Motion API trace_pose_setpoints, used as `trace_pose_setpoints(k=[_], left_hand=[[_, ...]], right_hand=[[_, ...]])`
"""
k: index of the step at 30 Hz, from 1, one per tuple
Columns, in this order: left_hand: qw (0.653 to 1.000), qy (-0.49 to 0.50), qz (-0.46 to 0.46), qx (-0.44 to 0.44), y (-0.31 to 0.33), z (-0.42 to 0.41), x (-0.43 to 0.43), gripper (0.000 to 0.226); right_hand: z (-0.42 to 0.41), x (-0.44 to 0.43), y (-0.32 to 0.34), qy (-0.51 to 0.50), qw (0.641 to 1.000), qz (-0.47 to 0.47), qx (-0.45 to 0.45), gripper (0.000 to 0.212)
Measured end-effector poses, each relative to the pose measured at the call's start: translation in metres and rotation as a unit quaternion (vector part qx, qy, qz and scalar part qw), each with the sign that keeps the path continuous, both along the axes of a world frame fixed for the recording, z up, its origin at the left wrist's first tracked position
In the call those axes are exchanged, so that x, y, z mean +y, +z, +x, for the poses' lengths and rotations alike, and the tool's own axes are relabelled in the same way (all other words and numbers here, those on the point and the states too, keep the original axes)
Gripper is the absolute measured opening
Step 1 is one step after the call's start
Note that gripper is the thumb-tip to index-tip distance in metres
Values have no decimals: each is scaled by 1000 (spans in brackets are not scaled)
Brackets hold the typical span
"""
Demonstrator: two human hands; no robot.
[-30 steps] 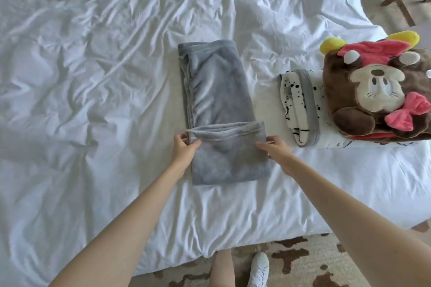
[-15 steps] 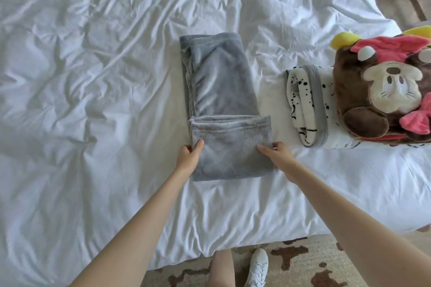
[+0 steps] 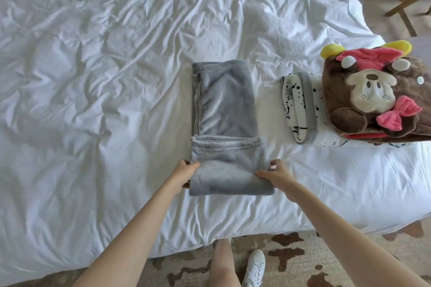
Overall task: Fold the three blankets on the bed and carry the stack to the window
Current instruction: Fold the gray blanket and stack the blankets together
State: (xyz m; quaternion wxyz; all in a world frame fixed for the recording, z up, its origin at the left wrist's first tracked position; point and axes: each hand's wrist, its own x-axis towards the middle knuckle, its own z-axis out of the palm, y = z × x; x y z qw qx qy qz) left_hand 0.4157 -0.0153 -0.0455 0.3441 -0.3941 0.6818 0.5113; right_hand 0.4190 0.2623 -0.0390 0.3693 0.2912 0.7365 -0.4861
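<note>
Grey fleece blanket [image 3: 224, 123]: lies on the white bed sheet [image 3: 93, 77] near the bed's front edge, folded into a narrow strip running away from the person. Its near end is doubled back over itself, forming a thicker block.

Left hand [image 3: 184, 173]: grips the left edge of that block, thumb on top. Its fingers are tucked under the fabric and hidden, so their spread cannot be told.

Right hand [image 3: 275, 173]: pinches the right edge, thumb laid flat on top, fingers curled close together against the side.

Spotted white blanket [image 3: 300, 109]: folded, grey-trimmed, on the sheet to the right of the grey one and apart from it.

Brown plush blanket [image 3: 377, 95]: bears a cartoon mouse face and pink bows, and rests on the spotted one, covering its right part.

Floor: a patterned rug [image 3: 291, 254] and a white shoe [image 3: 255, 268] below the bed edge.
</note>
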Motion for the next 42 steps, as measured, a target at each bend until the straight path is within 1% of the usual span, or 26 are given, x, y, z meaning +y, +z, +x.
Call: trace_pose_setpoints(k=[3, 5, 7, 10, 11, 13, 15, 17, 18, 19, 20, 21, 22, 24, 26, 27, 28, 29, 31, 32, 33, 35, 38, 40, 41, 42], left_hand=[[997, 35, -14, 62, 13, -4, -3, 48], [993, 43, -9, 108, 25, -14, -6, 54], [990, 27, 1, 137, 40, -30, -7, 49], [987, -4, 13, 160, 57, -61, -9, 28], [986, -5, 23, 164, 62, -72, -11, 23], [986, 5, 51, 160, 68, -94, -13, 23], [985, 23, 80, 153, 71, -118, -16, 29], [982, 39, 115, 145, 68, -141, -21, 31], [981, 30, 129, 141, 65, -152, -24, 31], [981, 8, 139, 137, 61, -162, -28, 33], [980, -24, 145, 131, 56, -171, -30, 41], [980, -58, 147, 124, 51, -178, -33, 54], [978, -90, 149, 117, 46, -184, -35, 64], [968, -155, 157, 115, 39, -193, -37, 68], [955, -220, 159, 119, 30, -202, -39, 67], [950, -247, 152, 119, 25, -206, -39, 66], [947, -262, 144, 118, 19, -211, -39, 65], [948, -261, 138, 119, 13, -215, -37, 62], [957, -225, 121, 136, 2, -220, -31, 49], [961, -208, 103, 152, -3, -221, -28, 42], [961, -198, 82, 172, -7, -222, -26, 36], [955, -188, 56, 222, -12, -224, -24, 28], [940, -167, 41, 293, -11, -230, -26, 18], [936, -124, 25, 329, -10, -238, -29, 16], [937, -100, 13, 335, -12, -242, -29, 20], [944, -78, 7, 321, -15, -244, -30, 26]], right_hand=[[-4, 0, 8, -48, 997, 22, 63, 55], [-14, 0, 15, -67, 990, 26, 118, 54], [-29, -1, 23, -64, 984, 24, 162, 45], [-55, -5, 34, -47, 976, 39, 209, 18], [-65, -7, 37, -54, 973, 40, 221, 12], [-88, -12, 46, -93, 970, 6, 226, 16], [-112, -14, 55, -114, 970, -75, 202, 22], [-132, -14, 58, -74, 974, -115, 181, 30], [-141, -12, 56, -46, 978, -109, 171, 41], [-149, -11, 53, -19, 983, -88, 161, 54], [-156, -10, 49, 3, 986, -62, 152, 64], [-162, -9, 44, 15, 988, -41, 147, 70], [-167, -9, 39, 17, 989, -24, 148, 70], [-177, -9, 28, 12, 987, 12, 161, 60], [-185, -10, 14, 8, 981, 63, 185, 44], [-189, -12, 8, 2, 977, 85, 194, 39], [-193, -13, 2, -17, 977, 92, 193, 40], [-195, -14, -3, -54, 980, 75, 178, 46], [-197, -18, -11, -134, 984, 0, 114, 61], [-197, -20, -14, -140, 986, -26, 81, 64], [-195, -22, -18, -125, 990, -30, 61, 63], [-196, -27, -22, -101, 992, -8, 81, 51], [-215, -33, -13, -85, 982, 16, 171, 39], [-233, -37, -4, -94, 975, 1, 200, 39], [-240, -41, -2, -112, 974, -17, 196, 43], [-246, -44, -2, -128, 975, -33, 181, 48]])
